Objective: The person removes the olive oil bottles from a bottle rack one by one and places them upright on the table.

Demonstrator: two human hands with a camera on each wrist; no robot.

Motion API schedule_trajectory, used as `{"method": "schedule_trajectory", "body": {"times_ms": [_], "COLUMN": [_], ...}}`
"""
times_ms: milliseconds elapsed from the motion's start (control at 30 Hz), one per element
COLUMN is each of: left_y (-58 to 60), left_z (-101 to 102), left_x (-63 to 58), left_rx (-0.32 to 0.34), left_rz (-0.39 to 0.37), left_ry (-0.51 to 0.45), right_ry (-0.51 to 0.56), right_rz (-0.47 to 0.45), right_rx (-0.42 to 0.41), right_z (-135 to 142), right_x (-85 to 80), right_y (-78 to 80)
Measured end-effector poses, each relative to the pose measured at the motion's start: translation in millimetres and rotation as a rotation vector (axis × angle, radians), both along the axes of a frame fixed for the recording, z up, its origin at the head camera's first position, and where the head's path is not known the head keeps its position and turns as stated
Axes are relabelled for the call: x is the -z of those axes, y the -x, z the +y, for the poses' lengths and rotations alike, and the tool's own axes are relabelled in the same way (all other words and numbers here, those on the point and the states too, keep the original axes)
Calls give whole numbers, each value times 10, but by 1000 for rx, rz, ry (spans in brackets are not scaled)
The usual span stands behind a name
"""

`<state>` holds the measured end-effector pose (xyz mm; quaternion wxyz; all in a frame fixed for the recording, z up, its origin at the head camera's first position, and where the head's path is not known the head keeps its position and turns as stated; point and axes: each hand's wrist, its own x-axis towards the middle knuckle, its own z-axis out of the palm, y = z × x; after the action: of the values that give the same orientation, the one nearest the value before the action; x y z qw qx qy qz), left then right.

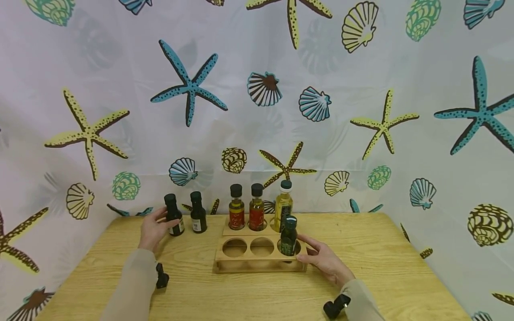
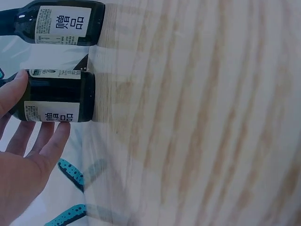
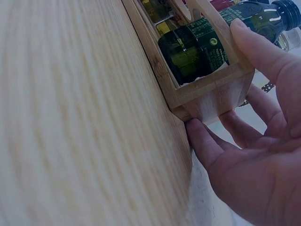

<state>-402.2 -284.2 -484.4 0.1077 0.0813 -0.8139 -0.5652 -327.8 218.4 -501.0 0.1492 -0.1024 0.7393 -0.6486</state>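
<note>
My left hand (image 1: pixel 154 229) grips a small dark bottle (image 2: pixel 59 96) with a white label, thumb on one side and fingers on the other. It stands upright on the table's left part. A similar dark bottle (image 1: pixel 198 213) stands just right of it, untouched. At the centre sits a two-tier wooden rack (image 1: pixel 261 265) with round holes. My right hand (image 1: pixel 326 262) holds the rack's right end, the thumb (image 3: pixel 244 30) near the top board and the fingers against the end panel. A green bottle (image 3: pixel 207 47) stands in the front-right hole, beside that thumb.
The back tier holds two red-labelled oil bottles (image 1: pixel 236 209) and a taller yellow oil bottle (image 1: pixel 283 205). Two front holes (image 1: pixel 234 248) hold no bottle. A curtain (image 1: pixel 257 129) with starfish and shells hangs behind the wooden table (image 1: pixel 192 294).
</note>
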Motion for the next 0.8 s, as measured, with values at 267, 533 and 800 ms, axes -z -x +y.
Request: {"method": "schedule_trajectory", "body": {"times_ms": [267,533,800], "left_y": [-4,-25,-7], "left_z": [-45,-70,-61], "left_x": [13,16,-28], "left_rx": [50,84,118], "left_rz": [0,-3,6], "left_ry": [-35,-20,10], "right_ry": [1,-5,-7], "right_rz": [4,-5,0], "right_rx": [1,-6,2], "right_z": [2,-4,14], "right_x": [3,45,37], "right_y": [5,0,16]}}
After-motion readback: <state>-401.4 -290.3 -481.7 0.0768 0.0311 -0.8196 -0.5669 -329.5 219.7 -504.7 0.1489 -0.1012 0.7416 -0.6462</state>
